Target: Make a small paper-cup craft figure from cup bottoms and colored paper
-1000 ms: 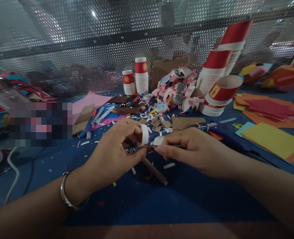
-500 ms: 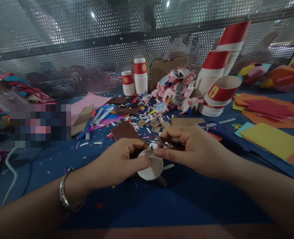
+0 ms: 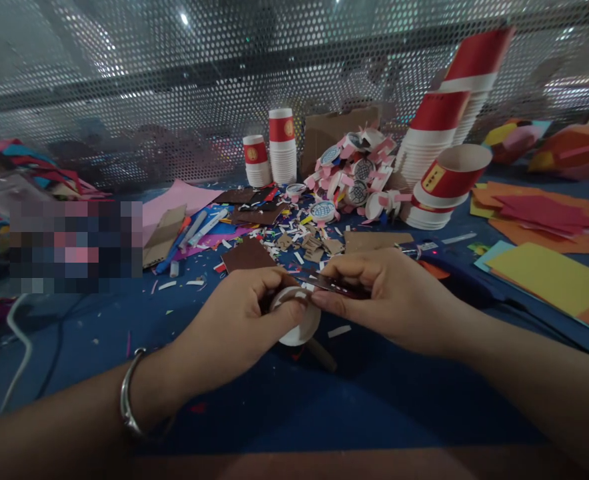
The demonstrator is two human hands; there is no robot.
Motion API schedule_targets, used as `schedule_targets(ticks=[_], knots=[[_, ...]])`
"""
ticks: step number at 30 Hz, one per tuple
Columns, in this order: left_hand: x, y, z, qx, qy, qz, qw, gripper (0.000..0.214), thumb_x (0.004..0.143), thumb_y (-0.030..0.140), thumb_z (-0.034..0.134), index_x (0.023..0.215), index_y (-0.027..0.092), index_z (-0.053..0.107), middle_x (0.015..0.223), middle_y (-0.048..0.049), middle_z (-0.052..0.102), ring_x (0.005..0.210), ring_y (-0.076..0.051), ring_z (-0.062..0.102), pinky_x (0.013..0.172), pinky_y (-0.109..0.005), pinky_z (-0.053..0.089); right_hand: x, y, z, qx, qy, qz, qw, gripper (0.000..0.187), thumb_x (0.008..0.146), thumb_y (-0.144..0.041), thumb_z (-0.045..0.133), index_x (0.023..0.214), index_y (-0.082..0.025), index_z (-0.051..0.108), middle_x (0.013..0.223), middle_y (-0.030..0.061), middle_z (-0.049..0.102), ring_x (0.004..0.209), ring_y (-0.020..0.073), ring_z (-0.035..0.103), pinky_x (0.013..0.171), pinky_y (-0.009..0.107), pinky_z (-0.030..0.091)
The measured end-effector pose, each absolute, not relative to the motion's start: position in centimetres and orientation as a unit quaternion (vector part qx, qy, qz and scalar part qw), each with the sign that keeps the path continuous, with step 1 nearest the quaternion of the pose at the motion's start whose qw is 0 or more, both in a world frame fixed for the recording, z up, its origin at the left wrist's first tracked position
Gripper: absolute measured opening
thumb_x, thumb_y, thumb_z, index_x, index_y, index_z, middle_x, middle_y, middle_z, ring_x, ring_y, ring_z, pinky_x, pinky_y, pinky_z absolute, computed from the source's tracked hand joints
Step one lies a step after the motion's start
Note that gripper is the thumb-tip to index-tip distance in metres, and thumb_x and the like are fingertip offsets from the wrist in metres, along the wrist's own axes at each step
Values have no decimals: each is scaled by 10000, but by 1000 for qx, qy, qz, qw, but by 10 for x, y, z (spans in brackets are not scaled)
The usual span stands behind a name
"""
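My left hand point(image 3: 254, 310) is closed on a small round white paper piece point(image 3: 299, 328) that looks like the bottom of a paper cup, with the thumb pressed across it. My right hand point(image 3: 392, 297) is closed around dark, shiny scissors point(image 3: 335, 285), mostly hidden in the fingers. Its thumb and fingertips meet the far right rim of the round piece, close to my left thumb. Whether they also pinch the paper is hidden. Below the round piece lies a brownish roll point(image 3: 322, 355) on the blue table point(image 3: 374, 407).
Ahead are paper scraps point(image 3: 314, 243), a brown card point(image 3: 249, 255) and a heap of pink-and-white paper crafts point(image 3: 357, 177). Red-and-white cups point(image 3: 432, 133) stand stacked at right, above a dark-handled glue gun point(image 3: 454, 283) and yellow paper point(image 3: 549, 277). Markers point(image 3: 194, 230) lie at left.
Both hands and the round piece have shifted slightly upward in view. The right fingertips have closed in on the round piece's rim, and the scissors show less blade.
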State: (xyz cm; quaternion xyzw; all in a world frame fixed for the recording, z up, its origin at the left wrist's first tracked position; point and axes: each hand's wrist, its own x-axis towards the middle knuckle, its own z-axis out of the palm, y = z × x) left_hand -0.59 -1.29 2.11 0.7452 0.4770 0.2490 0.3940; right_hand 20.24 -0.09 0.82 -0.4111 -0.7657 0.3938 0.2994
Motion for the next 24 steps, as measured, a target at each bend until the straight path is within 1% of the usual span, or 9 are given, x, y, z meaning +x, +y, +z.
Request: schedule_targets(ticks=[4, 7, 11, 15, 17, 21, 24], knots=[[-7, -13, 20, 725, 477, 215, 448, 146, 870, 288, 601, 791, 191, 677, 759, -10, 714, 673, -179, 640, 572, -263, 469, 202, -2, 7, -390, -748, 462, 274, 167, 887, -303, 666, 795, -165, 663, 682, -19, 547, 632, 117, 472, 560, 239, 368], [-9, -12, 20, 711, 468, 211, 481, 138, 858, 296, 629, 817, 187, 702, 753, -5, 694, 646, -158, 617, 546, -240, 444, 204, -1, 7, -372, -719, 528, 257, 195, 863, -344, 715, 809, -165, 658, 714, -15, 559, 668, 126, 487, 591, 243, 380], [-11, -9, 21, 699, 437, 203, 528, 133, 839, 291, 680, 798, 170, 718, 708, 9, 654, 582, -111, 551, 518, -202, 408, 206, 0, 10, -339, -668, 614, 250, 312, 796, -401, 800, 746, -156, 612, 690, -29, 530, 651, 110, 453, 585, 237, 358], [-12, -9, 23, 679, 392, 219, 581, 154, 871, 318, 697, 840, 170, 726, 741, 2, 655, 609, -100, 545, 535, -187, 416, 207, -1, 13, -306, -632, 668, 246, 296, 802, -382, 811, 778, -148, 632, 663, -49, 529, 603, 84, 450, 576, 223, 375], [-12, -10, 23, 679, 378, 230, 587, 115, 864, 292, 722, 843, 179, 724, 758, 8, 652, 635, -96, 552, 562, -180, 431, 210, -1, 15, -291, -630, 674, 251, 269, 830, -372, 791, 800, -150, 643, 659, -50, 539, 595, 81, 460, 573, 220, 384], [-11, -14, 25, 703, 353, 240, 569, 93, 875, 264, 725, 822, 187, 727, 759, 11, 648, 664, -99, 558, 602, -186, 458, 215, -1, 17, -261, -676, 643, 248, 246, 873, -363, 754, 816, -147, 652, 738, -16, 595, 673, 98, 512, 609, 223, 401], [-10, -14, 25, 700, 369, 269, 549, 127, 869, 290, 740, 797, 188, 725, 745, 6, 663, 653, -106, 577, 597, -200, 468, 215, -1, 17, -292, -707, 585, 268, 288, 903, -415, 713, 802, -156, 636, 730, -18, 560, 675, 105, 490, 599, 228, 388]])
